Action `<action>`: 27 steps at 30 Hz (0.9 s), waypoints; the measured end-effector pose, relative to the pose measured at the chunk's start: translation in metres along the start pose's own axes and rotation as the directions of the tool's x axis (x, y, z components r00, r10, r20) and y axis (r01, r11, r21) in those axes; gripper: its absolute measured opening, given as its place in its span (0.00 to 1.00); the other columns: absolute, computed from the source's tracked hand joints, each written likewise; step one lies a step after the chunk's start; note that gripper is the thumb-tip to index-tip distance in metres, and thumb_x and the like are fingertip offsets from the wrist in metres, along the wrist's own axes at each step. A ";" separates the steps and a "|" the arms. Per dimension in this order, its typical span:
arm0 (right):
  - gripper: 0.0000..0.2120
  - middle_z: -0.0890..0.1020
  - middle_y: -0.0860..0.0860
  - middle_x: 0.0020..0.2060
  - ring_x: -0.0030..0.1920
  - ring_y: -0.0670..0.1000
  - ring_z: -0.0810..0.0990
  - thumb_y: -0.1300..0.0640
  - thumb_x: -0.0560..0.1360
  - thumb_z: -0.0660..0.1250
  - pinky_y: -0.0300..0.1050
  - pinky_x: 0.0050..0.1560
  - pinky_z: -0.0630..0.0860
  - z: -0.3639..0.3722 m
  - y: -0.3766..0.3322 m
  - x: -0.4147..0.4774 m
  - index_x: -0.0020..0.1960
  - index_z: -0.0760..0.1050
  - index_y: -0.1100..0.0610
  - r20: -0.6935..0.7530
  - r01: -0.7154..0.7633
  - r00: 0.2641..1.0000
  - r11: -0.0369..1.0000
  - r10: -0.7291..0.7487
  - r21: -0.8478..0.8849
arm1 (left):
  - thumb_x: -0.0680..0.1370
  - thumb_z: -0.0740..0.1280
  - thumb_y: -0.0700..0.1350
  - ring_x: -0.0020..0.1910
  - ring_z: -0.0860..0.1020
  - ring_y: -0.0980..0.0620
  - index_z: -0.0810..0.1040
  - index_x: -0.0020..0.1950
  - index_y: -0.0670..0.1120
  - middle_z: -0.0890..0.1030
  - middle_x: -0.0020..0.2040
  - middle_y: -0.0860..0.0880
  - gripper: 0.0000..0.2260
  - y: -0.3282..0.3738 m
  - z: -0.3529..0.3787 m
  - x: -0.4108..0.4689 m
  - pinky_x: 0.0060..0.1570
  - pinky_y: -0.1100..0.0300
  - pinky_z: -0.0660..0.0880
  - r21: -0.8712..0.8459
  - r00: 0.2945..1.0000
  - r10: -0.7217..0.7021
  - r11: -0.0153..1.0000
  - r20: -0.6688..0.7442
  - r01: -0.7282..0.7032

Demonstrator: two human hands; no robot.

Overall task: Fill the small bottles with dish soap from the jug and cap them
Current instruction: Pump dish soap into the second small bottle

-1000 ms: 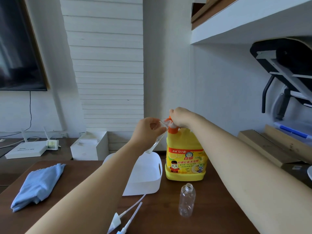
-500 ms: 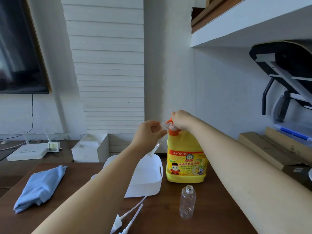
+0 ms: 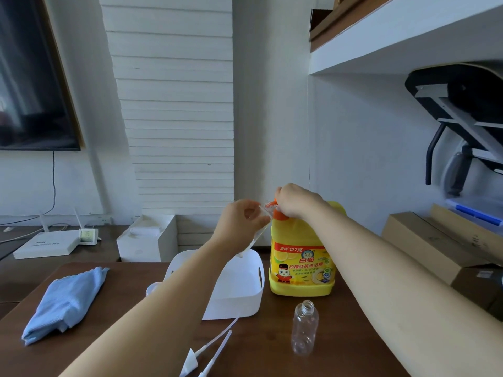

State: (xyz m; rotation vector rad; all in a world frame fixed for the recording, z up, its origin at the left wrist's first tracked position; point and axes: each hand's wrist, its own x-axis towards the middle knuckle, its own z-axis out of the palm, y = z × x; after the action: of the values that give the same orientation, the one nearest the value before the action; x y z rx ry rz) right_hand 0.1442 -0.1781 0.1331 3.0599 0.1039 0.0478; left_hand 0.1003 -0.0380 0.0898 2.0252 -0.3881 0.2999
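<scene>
- Jug (image 3: 299, 268): upright on table (image 3: 272, 349), unmoved.
- Right hand (image 3: 295, 201): still curled over the orange pump (image 3: 280, 215).
- Left hand (image 3: 242, 221): still gripping tilted bottle (image 3: 255, 236) at the spout; filling likely continues.
- Second bottle (image 3: 304, 329): empty, uncapped, before the jug.
- Spray caps (image 3: 189, 363): lying loose near the front edge.

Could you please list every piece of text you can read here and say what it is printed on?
"多送 127克": red band on the yellow dish soap jug.
"白猫": jug label, below the band.
"柠檬红茶洗洁精": under the brand.
Smaller label lines: too small to read.
Print on the white router and small display beside it: blurred.
</scene>
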 end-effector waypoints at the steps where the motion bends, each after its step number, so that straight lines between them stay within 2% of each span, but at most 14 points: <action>1: 0.12 0.74 0.57 0.55 0.55 0.60 0.75 0.56 0.80 0.58 0.58 0.58 0.74 0.000 -0.001 0.000 0.61 0.68 0.59 0.003 0.002 1.000 1.000 -0.002 -0.008 | 0.73 0.69 0.42 0.40 0.75 0.50 0.78 0.46 0.34 0.81 0.45 0.36 0.10 -0.001 0.000 0.000 0.45 0.55 0.72 -0.003 1.000 0.004 1.000 -0.002 -0.004; 3: 0.14 0.75 0.58 0.56 0.53 0.59 0.75 0.56 0.79 0.59 0.54 0.56 0.75 -0.005 -0.003 0.001 0.62 0.68 0.60 0.010 0.001 1.000 1.000 0.000 -0.025 | 0.74 0.69 0.42 0.41 0.76 0.50 0.79 0.47 0.36 0.81 0.44 0.38 0.09 0.000 0.000 0.000 0.47 0.54 0.73 -0.008 1.000 0.009 1.000 -0.007 -0.009; 4: 0.15 0.76 0.58 0.54 0.49 0.57 0.75 0.56 0.79 0.60 0.49 0.51 0.76 -0.009 -0.004 0.002 0.63 0.68 0.61 0.020 0.001 1.000 0.999 -0.001 -0.034 | 0.74 0.69 0.43 0.43 0.78 0.50 0.79 0.49 0.36 0.82 0.45 0.40 0.10 0.000 -0.001 0.002 0.48 0.54 0.74 -0.018 1.000 0.006 1.000 -0.015 -0.006; 6: 0.16 0.77 0.57 0.45 0.38 0.52 0.73 0.57 0.78 0.60 0.42 0.38 0.71 -0.022 -0.005 -0.002 0.63 0.69 0.64 0.050 0.011 0.999 0.997 -0.007 -0.076 | 0.74 0.70 0.44 0.49 0.80 0.51 0.80 0.55 0.40 0.83 0.49 0.45 0.13 0.003 -0.003 0.006 0.52 0.56 0.74 -0.043 0.999 -0.013 0.999 -0.039 0.012; 8: 0.16 0.73 0.54 0.37 0.35 0.51 0.71 0.59 0.78 0.60 0.40 0.34 0.68 -0.030 -0.005 -0.006 0.63 0.69 0.66 0.057 0.016 0.998 0.996 -0.011 -0.089 | 0.74 0.71 0.45 0.51 0.80 0.52 0.79 0.59 0.43 0.82 0.51 0.48 0.15 0.004 -0.004 0.009 0.53 0.58 0.74 -0.045 0.999 -0.014 0.999 -0.038 0.012; 10: 0.17 0.69 0.53 0.35 0.38 0.52 0.74 0.58 0.78 0.61 0.41 0.37 0.69 -0.029 -0.005 -0.007 0.63 0.69 0.66 0.042 0.024 0.999 0.995 -0.020 -0.095 | 0.74 0.71 0.46 0.53 0.79 0.52 0.78 0.60 0.43 0.82 0.53 0.48 0.16 0.004 -0.004 0.011 0.55 0.57 0.75 -0.043 0.999 -0.016 0.999 -0.032 0.015; 12: 0.17 0.70 0.54 0.36 0.37 0.51 0.74 0.57 0.78 0.61 0.43 0.41 0.69 -0.025 -0.005 -0.005 0.62 0.69 0.65 0.009 0.024 1.000 0.995 -0.023 -0.093 | 0.74 0.71 0.46 0.54 0.79 0.52 0.78 0.61 0.43 0.82 0.54 0.48 0.17 0.003 -0.003 0.010 0.56 0.56 0.75 -0.047 0.999 -0.025 0.999 -0.042 0.023; 15: 0.15 0.75 0.57 0.46 0.42 0.53 0.72 0.57 0.77 0.62 0.44 0.44 0.72 -0.019 -0.003 0.002 0.61 0.70 0.63 -0.002 0.032 0.999 0.996 -0.032 -0.078 | 0.74 0.70 0.46 0.54 0.78 0.52 0.77 0.62 0.43 0.81 0.54 0.48 0.17 0.000 0.000 0.009 0.54 0.58 0.73 -0.053 0.998 -0.037 0.998 -0.048 0.034; 19: 0.12 0.74 0.57 0.50 0.48 0.57 0.73 0.57 0.78 0.61 0.55 0.56 0.76 -0.007 -0.002 0.007 0.60 0.70 0.60 -0.021 0.018 1.000 0.999 -0.019 -0.047 | 0.75 0.70 0.45 0.49 0.78 0.52 0.79 0.54 0.45 0.80 0.49 0.48 0.09 -0.002 0.000 0.005 0.52 0.56 0.72 -0.042 1.000 -0.020 0.999 -0.019 0.019; 21: 0.11 0.73 0.57 0.53 0.54 0.59 0.75 0.57 0.79 0.58 0.57 0.58 0.75 -0.002 -0.001 0.005 0.60 0.69 0.59 -0.009 0.004 1.000 0.999 -0.004 -0.038 | 0.75 0.69 0.44 0.50 0.78 0.51 0.79 0.58 0.43 0.81 0.51 0.48 0.12 -0.002 0.001 0.002 0.55 0.55 0.73 -0.042 0.999 -0.031 0.999 -0.016 0.030; 22: 0.11 0.73 0.57 0.54 0.55 0.60 0.75 0.57 0.79 0.58 0.58 0.59 0.74 0.000 -0.001 0.005 0.60 0.69 0.59 -0.002 0.000 1.000 0.999 0.000 -0.036 | 0.75 0.70 0.44 0.51 0.78 0.51 0.78 0.59 0.43 0.81 0.52 0.48 0.13 -0.002 0.001 0.001 0.55 0.56 0.74 -0.042 0.999 -0.038 0.998 -0.015 0.038; 24: 0.11 0.74 0.58 0.55 0.56 0.61 0.75 0.58 0.79 0.59 0.57 0.59 0.74 -0.002 -0.001 0.006 0.60 0.69 0.60 0.006 0.009 1.000 0.999 -0.009 -0.038 | 0.74 0.69 0.44 0.47 0.78 0.52 0.79 0.55 0.42 0.82 0.49 0.46 0.11 -0.003 0.002 0.001 0.52 0.56 0.73 -0.042 0.999 -0.032 0.999 -0.007 0.031; 26: 0.13 0.76 0.59 0.56 0.55 0.60 0.76 0.58 0.78 0.60 0.51 0.55 0.75 -0.008 -0.002 0.005 0.60 0.70 0.62 0.014 0.013 1.000 0.999 -0.012 -0.047 | 0.74 0.70 0.43 0.45 0.77 0.52 0.79 0.51 0.41 0.82 0.47 0.46 0.08 -0.002 0.001 0.003 0.49 0.58 0.71 -0.055 0.999 -0.038 0.998 -0.013 0.037; 27: 0.14 0.77 0.60 0.56 0.55 0.60 0.77 0.57 0.78 0.60 0.47 0.50 0.75 -0.013 -0.002 0.005 0.61 0.70 0.63 0.020 0.022 1.000 0.998 -0.020 -0.062 | 0.74 0.70 0.43 0.47 0.78 0.53 0.79 0.54 0.42 0.82 0.49 0.48 0.10 0.000 0.000 0.004 0.48 0.61 0.71 -0.067 0.998 -0.049 0.997 -0.025 0.047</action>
State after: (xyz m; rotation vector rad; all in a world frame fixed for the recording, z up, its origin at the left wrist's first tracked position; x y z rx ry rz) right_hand 0.1484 -0.1745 0.1462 2.9957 0.1308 0.0205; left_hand 0.1041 -0.0386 0.0909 1.9607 -0.3280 0.2810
